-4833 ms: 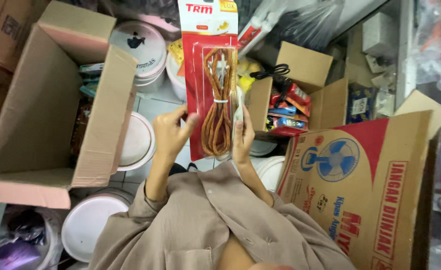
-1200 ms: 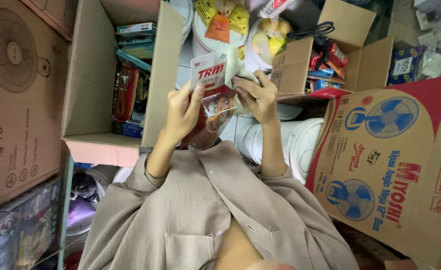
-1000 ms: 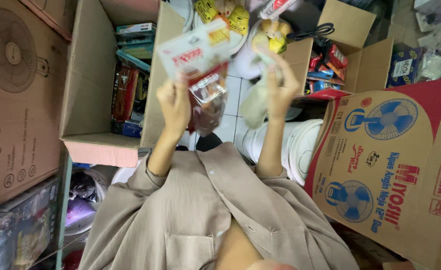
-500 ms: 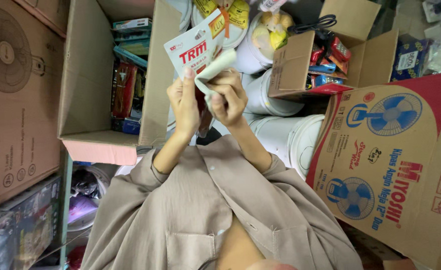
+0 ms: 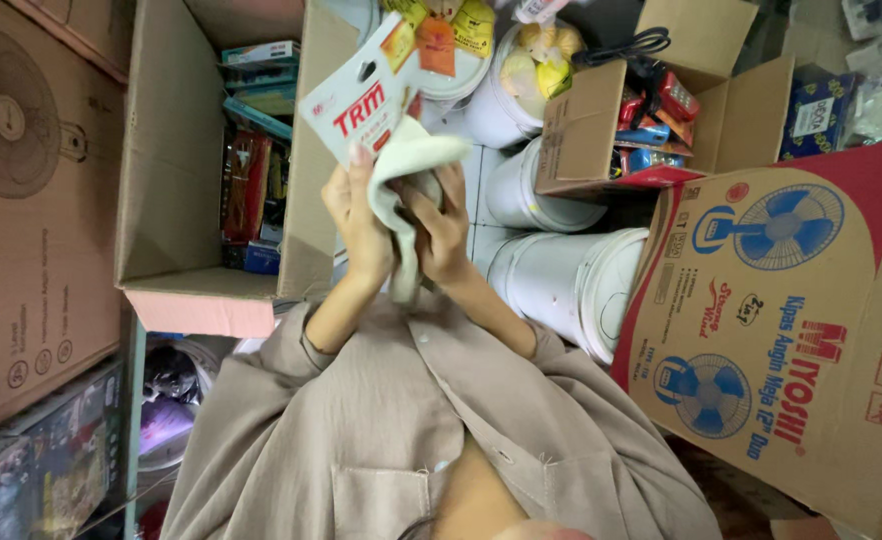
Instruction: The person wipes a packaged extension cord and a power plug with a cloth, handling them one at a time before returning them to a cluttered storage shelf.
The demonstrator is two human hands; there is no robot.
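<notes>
The left hand grips the carded pack upright to steady it while the right hand presses a bunched cloth against its face.

Loose beige button-front shirt, collar open. Chest pocket stitched on the front panel. Long sleeves pushed up past the wrists, cuffs rumpled. Light fraying along one seam. Forearms and both hands bare; no rings, watch or gloves visible.
</notes>
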